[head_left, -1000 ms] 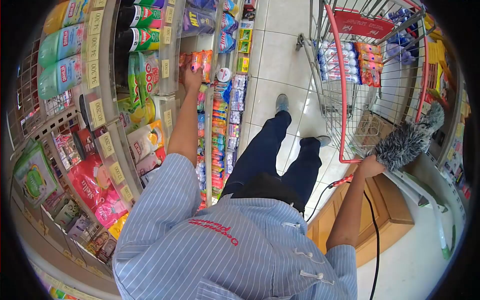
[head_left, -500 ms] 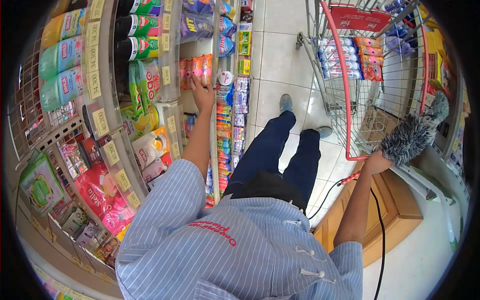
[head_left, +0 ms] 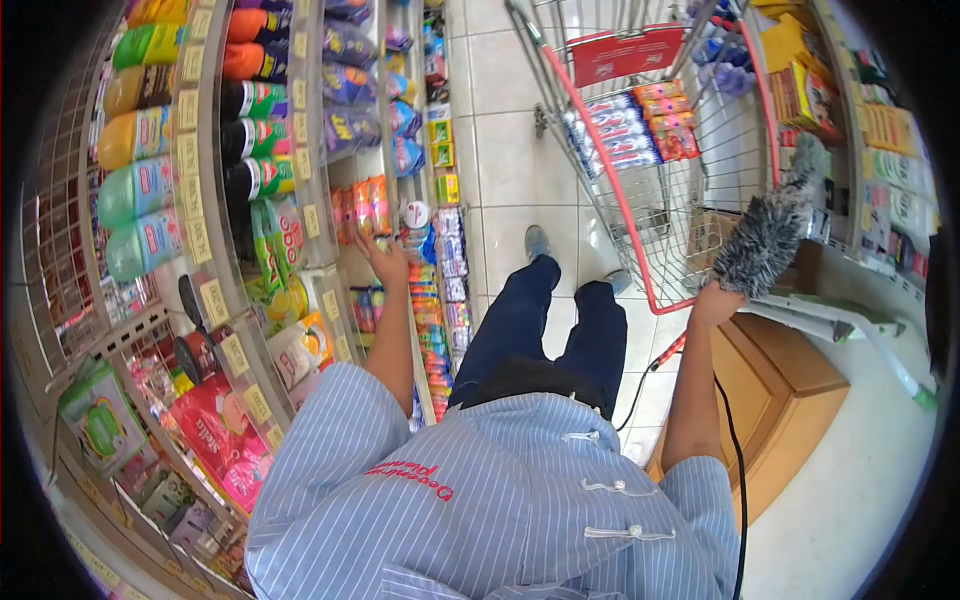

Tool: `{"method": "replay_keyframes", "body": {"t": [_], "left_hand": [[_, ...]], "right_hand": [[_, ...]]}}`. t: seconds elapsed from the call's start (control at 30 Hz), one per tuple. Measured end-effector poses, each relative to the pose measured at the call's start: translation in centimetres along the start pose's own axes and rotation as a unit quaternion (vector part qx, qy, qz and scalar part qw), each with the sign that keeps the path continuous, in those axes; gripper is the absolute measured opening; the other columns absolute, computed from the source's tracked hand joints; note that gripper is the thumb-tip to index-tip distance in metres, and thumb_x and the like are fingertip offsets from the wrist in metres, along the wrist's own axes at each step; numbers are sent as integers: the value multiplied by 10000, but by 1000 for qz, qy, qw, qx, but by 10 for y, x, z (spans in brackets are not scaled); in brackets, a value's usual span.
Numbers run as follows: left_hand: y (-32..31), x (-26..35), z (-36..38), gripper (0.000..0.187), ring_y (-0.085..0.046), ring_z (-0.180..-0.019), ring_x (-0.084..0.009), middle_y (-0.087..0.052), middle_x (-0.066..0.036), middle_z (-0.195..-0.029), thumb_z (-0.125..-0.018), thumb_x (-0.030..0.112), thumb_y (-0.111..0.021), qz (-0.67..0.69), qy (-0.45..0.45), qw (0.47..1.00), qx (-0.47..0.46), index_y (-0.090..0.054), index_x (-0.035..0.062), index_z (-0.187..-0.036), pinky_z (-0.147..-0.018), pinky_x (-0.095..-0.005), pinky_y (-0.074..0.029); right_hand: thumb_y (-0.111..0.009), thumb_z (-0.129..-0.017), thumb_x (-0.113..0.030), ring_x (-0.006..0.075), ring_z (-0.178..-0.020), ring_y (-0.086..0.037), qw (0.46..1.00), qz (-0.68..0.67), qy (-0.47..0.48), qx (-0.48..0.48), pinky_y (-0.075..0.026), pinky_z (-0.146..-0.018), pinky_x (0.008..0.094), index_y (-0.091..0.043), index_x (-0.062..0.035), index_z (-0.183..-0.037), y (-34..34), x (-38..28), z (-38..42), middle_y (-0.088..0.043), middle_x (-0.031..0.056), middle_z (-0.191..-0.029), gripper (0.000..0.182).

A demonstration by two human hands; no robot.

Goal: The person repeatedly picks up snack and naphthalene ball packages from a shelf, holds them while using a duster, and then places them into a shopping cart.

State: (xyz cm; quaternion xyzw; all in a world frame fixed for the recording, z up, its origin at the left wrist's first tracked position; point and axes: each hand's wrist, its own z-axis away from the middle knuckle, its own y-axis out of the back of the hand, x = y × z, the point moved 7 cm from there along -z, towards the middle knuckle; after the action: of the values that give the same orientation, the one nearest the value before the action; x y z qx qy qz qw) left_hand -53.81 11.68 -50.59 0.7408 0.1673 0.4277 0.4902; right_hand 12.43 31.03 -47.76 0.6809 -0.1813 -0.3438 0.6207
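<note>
My left hand is at the shelf on the left, just below a row of orange packets. Its fingers are apart, and I see nothing held in them. In my right hand is a fluffy grey duster, gripped at its lower end, with the fibres pointing up and away beside the shopping cart. The duster's handle is hidden by the hand.
Shelves with price strips hold bottles and pouches on the left. Orange and white-blue packs lie in the cart. A brown cabinet stands at right, with a black cable hanging nearby. Tiled floor runs between.
My left hand has come away from the orange packets, down toward my body. The view has shifted, so the cart and duster appear further left. The right hand keeps its grip.
</note>
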Motion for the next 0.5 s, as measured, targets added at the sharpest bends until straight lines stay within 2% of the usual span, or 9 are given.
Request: {"method": "replay_keyframes", "body": {"t": [0.03, 0.1, 0.17, 0.2, 0.23, 0.3, 0.37, 0.43, 0.5], "left_hand": [[3, 20, 14, 628, -249, -1283, -368, -244, -243, -1385, -784, 101, -538, 14, 3, 1000, -7, -256, -68, -1319, -1060, -402, -211], [-17, 30, 42, 635, -211, -1301, -360, -232, -248, -1386, -774, 74, -522, 33, -87, 995, -35, -239, -79, -1322, -1077, -388, -163], [-41, 54, 74, 641, -183, -1311, -358, -215, -246, -1395, -765, 47, -497, -32, -118, 983, -140, -218, -87, -1326, -1086, -389, -126], [-51, 72, 90, 642, -183, -1311, -362, -211, -244, -1397, -765, 48, -492, -4, -145, 970, -194, -216, -80, -1331, -1087, -392, -122], [-62, 94, 107, 644, -183, -1310, -365, -207, -242, -1400, -766, 49, -487, 21, -171, 953, -249, -213, -72, -1336, -1088, -394, -118], [-50, 178, 126, 648, -173, -1312, -373, -209, -244, -1398, -766, 55, -490, 38, -189, 943, -270, -218, -42, -1346, -1084, -400, -130], [-87, 194, 150, 641, -169, -1316, -365, -211, -243, -1396, -769, 56, -492, 55, -233, 917, -318, -232, -13, -1351, -1080, -401, -147], [-80, 262, 152, 614, -181, -1310, -373, -208, -245, -1393, -793, 79, -498, 92, -252, 891, -366, -246, -4, -1347, -1070, -418, -166], [-72, 313, 142, 594, -181, -1295, -394, -180, -251, -1391, -819, 108, -506, 87, -276, 903, -316, -248, -7, -1341, -1058, -445, -168]], "right_hand": [[-572, -668, -154, 443, -900, -532, 1000, 2, 4, 6, -443, -778, 485, -429, 114, -1031, -2, 4, -2, -492, 285, -1029, 473], [-575, -676, -153, 450, -937, -509, 999, -45, 28, 6, -431, -796, 488, -409, 127, -1063, 15, -11, 4, -467, 298, -1062, 506], [-583, -678, -155, 454, -952, -497, 997, -48, 55, 29, -420, -814, 488, -399, 135, -1085, 8, -4, 1, -454, 309, -1077, 533], [-600, -683, -171, 464, -965, -481, 999, -41, 5, -1, -401, -846, 479, -378, 141, -1126, -3, 8, -4, -441, 327, -1100, 586], [-585, -674, -155, 467, -1003, -461, 998, -54, 13, 10, -377, -884, 472, -373, 152, -1135, -3, 8, -5, -422, 338, -1130, 593], [-556, -655, -123, 472, -1080, -421, 996, -79, 26, 28, -329, -960, 458, -362, 175, -1152, 3, 5, -3, -382, 361, -1188, 611], [-592, -688, -117, 468, -1056, -426, 988, -127, 73, 41, -328, -947, 448, -385, 150, -1146, 7, 2, 1, -399, 353, -1174, 569], [-586, -684, -96, 466, -1075, -413, 977, -187, 100, 28, -302, -973, 434, -395, 148, -1148, 10, 1, -3, -388, 361, -1188, 558], [-582, -676, -81, 463, -1124, -365, 972, -211, 98, -15, -270, -990, 441, -400, 121, -1174, -2, 12, -10, -364, 349, -1227, 567]]}}
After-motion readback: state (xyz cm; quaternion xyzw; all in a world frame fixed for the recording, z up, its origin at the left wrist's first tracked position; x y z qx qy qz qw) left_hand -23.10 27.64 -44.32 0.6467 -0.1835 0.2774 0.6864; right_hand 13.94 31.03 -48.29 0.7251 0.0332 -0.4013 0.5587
